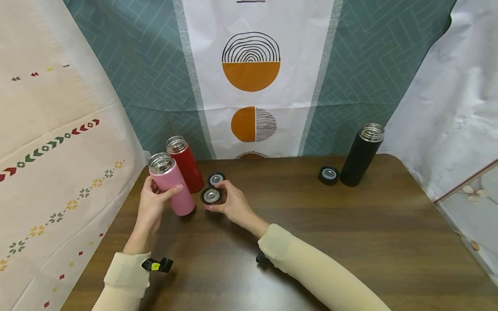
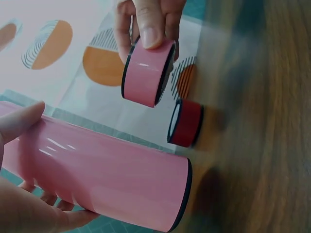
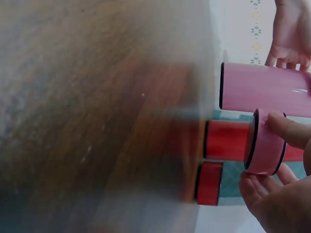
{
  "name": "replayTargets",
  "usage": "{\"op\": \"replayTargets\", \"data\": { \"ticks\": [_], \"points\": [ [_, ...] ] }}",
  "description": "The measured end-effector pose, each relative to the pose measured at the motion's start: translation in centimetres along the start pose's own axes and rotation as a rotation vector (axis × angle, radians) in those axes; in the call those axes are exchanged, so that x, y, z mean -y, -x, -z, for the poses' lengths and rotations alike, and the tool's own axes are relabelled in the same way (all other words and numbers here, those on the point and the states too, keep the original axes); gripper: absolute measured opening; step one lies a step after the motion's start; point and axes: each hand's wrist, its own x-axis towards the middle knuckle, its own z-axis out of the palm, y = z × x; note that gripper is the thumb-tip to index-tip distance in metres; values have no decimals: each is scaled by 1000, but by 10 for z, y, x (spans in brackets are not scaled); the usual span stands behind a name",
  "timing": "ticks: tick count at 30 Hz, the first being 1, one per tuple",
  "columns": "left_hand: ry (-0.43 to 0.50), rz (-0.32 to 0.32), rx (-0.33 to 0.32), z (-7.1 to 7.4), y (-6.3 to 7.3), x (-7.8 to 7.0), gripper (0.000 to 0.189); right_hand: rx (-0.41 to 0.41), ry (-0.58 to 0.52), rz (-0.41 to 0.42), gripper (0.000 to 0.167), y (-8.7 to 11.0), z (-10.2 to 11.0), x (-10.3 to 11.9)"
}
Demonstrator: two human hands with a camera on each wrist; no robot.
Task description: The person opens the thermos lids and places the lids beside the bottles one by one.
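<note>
My left hand (image 1: 152, 203) grips a pink thermos bottle (image 1: 173, 190), fingers round its far side and thumb across the front. The bottle is upright with its steel mouth uncovered; I cannot tell whether its base touches the table. My right hand (image 1: 238, 206) pinches the pink lid (image 3: 266, 141) between thumb and fingers, above the table with its inner side up. Just behind the pink bottle stands an open red bottle (image 1: 189, 167). Its red lid (image 2: 186, 123) lies beyond the pink lid, inner side up.
An open black bottle (image 1: 357, 159) stands at the back right of the wooden table (image 1: 295, 224), with a black lid (image 1: 328, 175) beside it. Patterned cloth (image 1: 148, 77) hangs along the table's back edge, and a pale cloth (image 1: 58, 181) hangs on the left.
</note>
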Motion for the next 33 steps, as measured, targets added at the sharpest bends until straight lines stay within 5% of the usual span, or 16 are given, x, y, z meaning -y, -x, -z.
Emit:
{"op": "replayTargets", "data": {
  "ticks": [13, 33],
  "points": [
    [14, 36, 30, 6, -5, 11, 74, 52, 195, -2, 64, -10, -26, -7],
    [24, 15, 25, 3, -9, 17, 78, 89, 313, -42, 63, -15, -38, -11]
  ]
}}
